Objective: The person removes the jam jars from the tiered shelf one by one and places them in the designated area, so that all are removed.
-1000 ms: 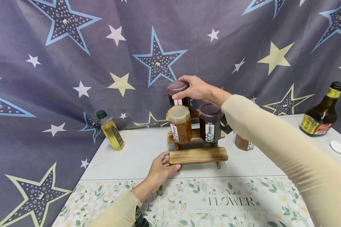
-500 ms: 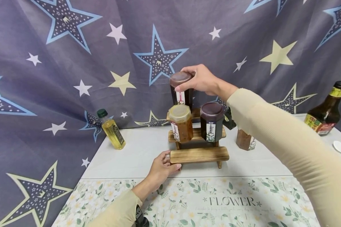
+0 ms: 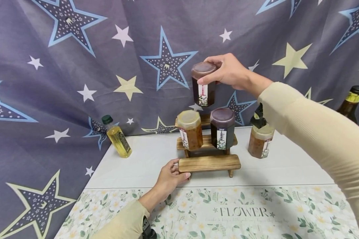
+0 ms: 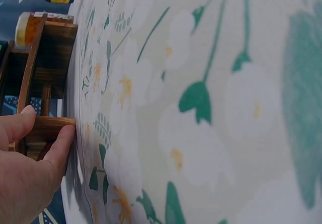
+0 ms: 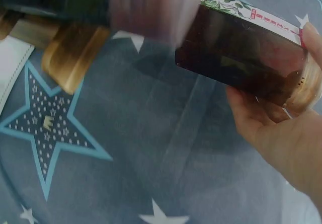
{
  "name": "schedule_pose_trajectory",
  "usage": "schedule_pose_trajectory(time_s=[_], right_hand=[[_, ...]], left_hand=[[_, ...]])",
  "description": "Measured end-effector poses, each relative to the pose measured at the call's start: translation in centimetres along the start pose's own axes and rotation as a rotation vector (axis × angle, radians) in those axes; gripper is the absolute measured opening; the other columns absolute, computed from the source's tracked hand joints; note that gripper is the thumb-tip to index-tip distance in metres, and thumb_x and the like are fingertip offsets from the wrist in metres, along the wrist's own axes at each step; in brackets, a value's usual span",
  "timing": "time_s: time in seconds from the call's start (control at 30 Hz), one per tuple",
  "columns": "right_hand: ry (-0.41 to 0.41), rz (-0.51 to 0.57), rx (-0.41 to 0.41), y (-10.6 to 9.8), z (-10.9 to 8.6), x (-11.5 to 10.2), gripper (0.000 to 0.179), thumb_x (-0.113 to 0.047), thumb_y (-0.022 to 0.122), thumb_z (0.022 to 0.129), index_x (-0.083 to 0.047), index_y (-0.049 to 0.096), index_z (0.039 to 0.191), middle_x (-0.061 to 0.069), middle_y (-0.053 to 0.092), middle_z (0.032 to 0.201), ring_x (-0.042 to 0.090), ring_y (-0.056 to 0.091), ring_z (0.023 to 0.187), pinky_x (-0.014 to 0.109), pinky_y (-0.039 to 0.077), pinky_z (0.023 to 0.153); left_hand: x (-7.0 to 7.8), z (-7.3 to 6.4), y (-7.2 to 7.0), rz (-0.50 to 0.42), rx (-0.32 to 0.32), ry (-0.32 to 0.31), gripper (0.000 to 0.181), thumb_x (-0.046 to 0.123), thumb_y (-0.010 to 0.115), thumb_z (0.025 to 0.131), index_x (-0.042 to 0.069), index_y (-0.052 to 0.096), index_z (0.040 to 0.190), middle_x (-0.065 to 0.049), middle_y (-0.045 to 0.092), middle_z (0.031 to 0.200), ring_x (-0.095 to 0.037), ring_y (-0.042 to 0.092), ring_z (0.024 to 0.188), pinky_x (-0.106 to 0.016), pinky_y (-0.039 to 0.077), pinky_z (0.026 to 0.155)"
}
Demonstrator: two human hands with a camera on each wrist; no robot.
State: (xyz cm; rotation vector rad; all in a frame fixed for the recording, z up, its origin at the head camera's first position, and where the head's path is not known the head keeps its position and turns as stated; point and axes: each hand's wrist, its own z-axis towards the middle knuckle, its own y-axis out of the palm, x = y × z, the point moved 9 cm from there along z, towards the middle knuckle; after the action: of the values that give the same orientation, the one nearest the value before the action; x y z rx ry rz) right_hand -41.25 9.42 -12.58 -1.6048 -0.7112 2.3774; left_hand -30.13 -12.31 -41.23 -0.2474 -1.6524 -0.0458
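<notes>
A dark jam jar with a white label hangs upright in the air, its lid end gripped by my right hand. In the right wrist view, fingers and thumb close round the lid end of that jar. My left hand holds the left end of the stepped wooden rack at its lowest step. Thumb and finger pinch the rack near its leg in the left wrist view. On the middle step stand an amber jar and a dark purple jar, side by side.
A yellow oil bottle stands left of the rack. To the right is an orange-brown jar, partly behind the right wrist gear. The sleeve covers part of a dark sauce bottle. A star-patterned curtain hangs behind the table.
The right hand has lifted the dark jam jar off the rack's top step and moved it up and to the right. The left hand stays on the rack.
</notes>
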Motion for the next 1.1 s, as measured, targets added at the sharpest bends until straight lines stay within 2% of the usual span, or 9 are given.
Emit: schedule_pose_trajectory(time_s=[0.3, 0.6, 0.93, 1.1], right_hand=[[0.004, -0.014, 0.083, -4.6, -1.9, 0.6, 0.056, -0.024, 0.09, 0.068, -0.016, 0.065, 0.119, 0.001, 0.067, 0.099, 0.015, 0.06, 0.084, 0.025, 0.055, 0.066], [0.035, -0.005, 0.146, -9.0, -4.7, 3.4, 0.053, -0.017, 0.088, 0.071, -0.016, 0.065, 0.118, -0.003, 0.067, 0.095, 0.012, 0.061, 0.084, 0.019, 0.057, 0.063], [0.071, 0.056, 0.16, -12.6, -7.1, 6.1, 0.051, -0.006, 0.081, 0.077, -0.014, 0.061, 0.124, -0.004, 0.064, 0.098, 0.007, 0.061, 0.083, 0.015, 0.057, 0.066], [0.131, -0.044, 0.189, -14.1, -8.6, 8.2, 0.053, -0.014, 0.083, 0.077, -0.018, 0.061, 0.126, -0.01, 0.064, 0.095, 0.006, 0.056, 0.084, 0.009, 0.051, 0.066]], left_hand=[[0.0, 0.0, 0.1, 0.016, 0.004, -0.003, 0.071, 0.002, 0.072, 0.085, 0.0, 0.034, 0.145, -0.017, 0.06, 0.113, -0.02, 0.065, 0.094, -0.03, 0.059, 0.082], [0.1, -0.2, 0.1, 0.006, -0.009, 0.006, 0.071, 0.001, 0.072, 0.085, -0.001, 0.034, 0.144, -0.017, 0.061, 0.112, -0.021, 0.065, 0.094, -0.03, 0.059, 0.082], [0.1, 0.0, 0.1, -0.007, -0.012, 0.008, 0.07, -0.001, 0.071, 0.085, -0.002, 0.034, 0.144, -0.018, 0.06, 0.113, -0.022, 0.065, 0.096, -0.031, 0.059, 0.083], [0.0, 0.1, 0.1, -0.016, -0.01, 0.007, 0.07, -0.002, 0.071, 0.085, -0.002, 0.034, 0.144, -0.018, 0.06, 0.113, -0.022, 0.065, 0.097, -0.031, 0.059, 0.083]])
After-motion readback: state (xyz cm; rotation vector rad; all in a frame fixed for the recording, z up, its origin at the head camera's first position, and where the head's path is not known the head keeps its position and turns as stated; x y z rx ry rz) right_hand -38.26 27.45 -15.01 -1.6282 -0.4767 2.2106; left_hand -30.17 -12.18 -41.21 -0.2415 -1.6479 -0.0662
